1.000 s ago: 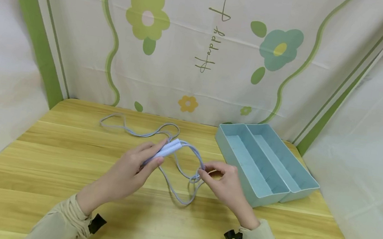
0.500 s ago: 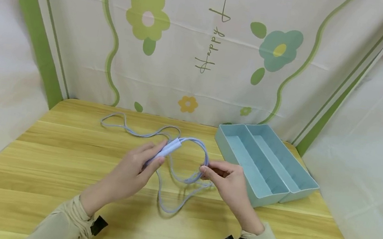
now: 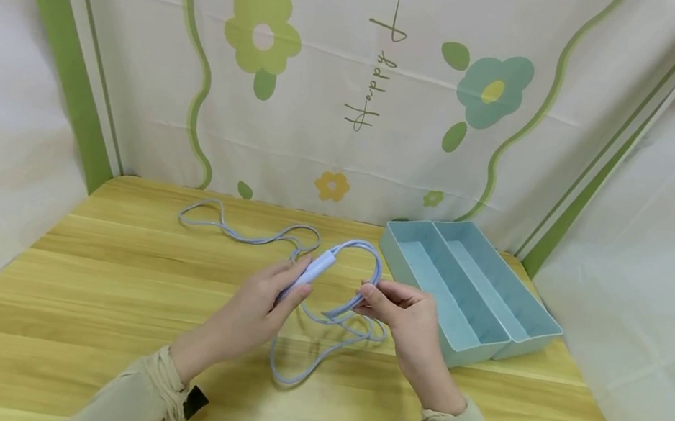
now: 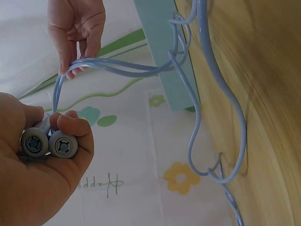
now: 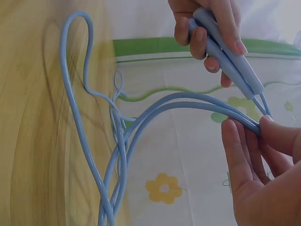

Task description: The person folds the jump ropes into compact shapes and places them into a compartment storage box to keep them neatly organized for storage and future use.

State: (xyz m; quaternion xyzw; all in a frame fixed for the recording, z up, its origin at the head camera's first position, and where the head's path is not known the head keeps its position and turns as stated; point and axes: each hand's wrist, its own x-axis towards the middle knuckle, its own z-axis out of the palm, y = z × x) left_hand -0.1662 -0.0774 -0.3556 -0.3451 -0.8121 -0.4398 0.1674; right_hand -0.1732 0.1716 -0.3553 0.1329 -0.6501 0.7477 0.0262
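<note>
A light blue jump rope is in both hands above the table. My left hand (image 3: 250, 310) grips its two handles (image 5: 230, 61) side by side; their round ends show in the left wrist view. From the handles the doubled cord (image 3: 371, 248) arches over to my right hand (image 3: 409, 319), which pinches both strands between thumb and fingers, as the right wrist view shows. Below the hands the cord hangs in loose, crossing loops (image 3: 313, 374). Its far part (image 3: 236, 233) lies on the table at the back left.
Two light blue open boxes (image 3: 455, 341) stand side by side at the right, close to my right hand. The wooden table (image 3: 66, 315) runs back to a white curtain (image 3: 317, 127) printed with flowers. More curtain hangs at both sides.
Both hands have moved a little to the right, with the handles. The doubled cord between them has risen into a rounder arch, and the hanging loop has shifted lower.
</note>
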